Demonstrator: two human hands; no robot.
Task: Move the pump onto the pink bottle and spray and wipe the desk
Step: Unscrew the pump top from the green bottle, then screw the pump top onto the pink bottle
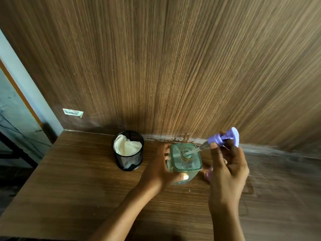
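A clear greenish square bottle [184, 162] stands on the wooden desk [86, 188]. My left hand [159, 169] grips its side, thumb on the front wall. My right hand [227, 164] pinches the purple pump [224, 137] by its collar and holds it tilted to the upper right of the bottle. The pump's clear tube [196, 150] still reaches down into the bottle's neck. The pink bottle [209, 172] shows only as a sliver behind my right hand, just right of the green bottle.
A black mesh cup [128, 152] with a crumpled white cloth [126, 145] inside stands left of the bottle. A wood panel wall [173, 66] rises at the desk's back edge. The desk's left edge drops to the floor.
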